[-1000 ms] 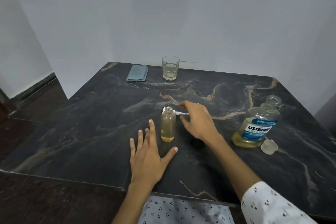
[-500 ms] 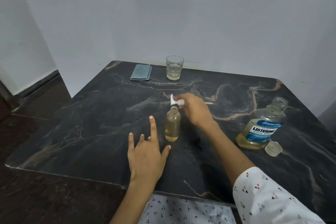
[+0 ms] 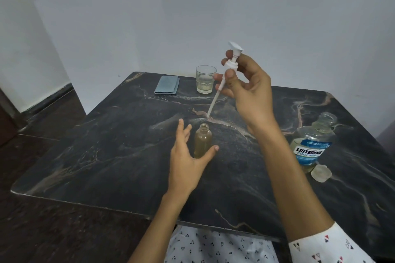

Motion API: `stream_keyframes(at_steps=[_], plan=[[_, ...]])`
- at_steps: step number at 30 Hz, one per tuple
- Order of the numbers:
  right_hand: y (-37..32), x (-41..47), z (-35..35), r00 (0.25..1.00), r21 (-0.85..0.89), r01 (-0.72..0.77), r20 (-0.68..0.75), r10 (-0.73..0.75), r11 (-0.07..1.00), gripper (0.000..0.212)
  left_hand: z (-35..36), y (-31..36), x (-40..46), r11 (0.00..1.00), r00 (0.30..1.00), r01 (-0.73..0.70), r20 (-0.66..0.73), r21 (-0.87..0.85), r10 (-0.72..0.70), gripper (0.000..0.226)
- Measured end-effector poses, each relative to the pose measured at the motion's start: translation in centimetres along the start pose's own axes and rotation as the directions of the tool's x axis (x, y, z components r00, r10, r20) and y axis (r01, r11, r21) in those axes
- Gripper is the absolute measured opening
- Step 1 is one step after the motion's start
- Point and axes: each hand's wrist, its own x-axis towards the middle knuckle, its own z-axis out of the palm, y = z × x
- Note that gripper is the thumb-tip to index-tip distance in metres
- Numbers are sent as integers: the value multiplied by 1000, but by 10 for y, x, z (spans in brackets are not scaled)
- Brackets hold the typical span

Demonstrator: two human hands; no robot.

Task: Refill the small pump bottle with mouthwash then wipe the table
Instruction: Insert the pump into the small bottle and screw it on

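Observation:
The small pump bottle (image 3: 202, 140) stands upright and uncapped in the middle of the dark marble table (image 3: 119, 151), nearly full of yellowish liquid. My left hand (image 3: 188, 158) is open around it, thumb to its right, fingers to its left, close to the glass. My right hand (image 3: 245, 89) is raised above the table and holds the white pump head (image 3: 232, 60) with its dip tube slanting down toward the bottle's mouth. The mouthwash bottle (image 3: 313, 143) stands open at the right, its clear cap (image 3: 321, 173) lying in front of it. A folded blue cloth (image 3: 167, 85) lies at the back.
A drinking glass (image 3: 205, 79) with a little liquid stands at the table's back edge beside the cloth. White walls close in behind the table. Dark floor lies to the left, and the near table edge is just above my lap.
My right hand has lifted the pump head from beside the bottle's neck to high above the table, tube now pointing down. My left hand has slid forward from flat on the table to cup the bottle.

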Motion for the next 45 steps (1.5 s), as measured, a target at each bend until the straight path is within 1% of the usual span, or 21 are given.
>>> stream_keyframes(at_steps=[2,4,6,10,14,17,19,23,26,29,34,37,39,40,42,43,45], plan=[[4,-4,3,999,1,-17,28,17,1000,28,9,-4,0,998,999,11,-31,-59,-12,92],[11,-9,5,998,-28,-32,53,34,999,28,15,-7,1,997,998,14,-58,-72,-19,70],[18,-13,6,996,-57,-47,72,51,997,28,16,-8,1,996,997,19,-72,-83,-25,61],[33,-23,4,989,-90,-79,116,90,993,28,18,-6,-1,995,996,20,-80,-97,-28,60],[51,-38,1,970,-114,-148,176,167,982,28,25,-3,-5,995,992,16,-121,-99,-28,57],[62,-48,-1,950,-114,-197,224,219,974,26,34,1,-8,999,985,-19,-172,-39,12,53],[68,-53,-1,938,-98,-227,246,244,969,30,39,2,-10,999,981,-41,-192,-19,36,51],[76,-59,-2,940,-77,-232,240,244,970,29,45,-2,-10,998,977,-59,-206,14,61,54],[78,-61,-1,951,-64,-210,219,219,976,28,47,-8,-12,998,982,-59,-175,29,64,59],[81,-63,0,966,-76,-176,179,187,982,28,48,-12,-12,998,985,-60,-163,28,63,60],[86,-61,3,983,-131,-169,54,177,977,25,48,-13,-13,997,983,-59,-170,51,67,62],[87,-59,7,987,-238,-161,-49,154,958,38,48,-14,-13,997,986,-48,-159,55,57,62],[89,-62,8,983,-225,-180,-69,168,958,46,47,-14,-12,996,984,-66,-163,56,74,60],[90,-64,7,981,-184,-194,-39,190,964,48,47,-15,-12,995,982,-79,-168,58,88,58],[92,-67,4,969,-110,-233,58,241,966,59,46,-15,-12,994,980,-92,-173,65,102,58],[93,-67,1,960,-83,-251,105,259,964,62,46,-14,-12,994,980,-92,-174,60,101,59],[94,-67,-2,957,-63,-235,159,242,970,51,47,-15,-11,996,981,-78,-174,39,84,58]])
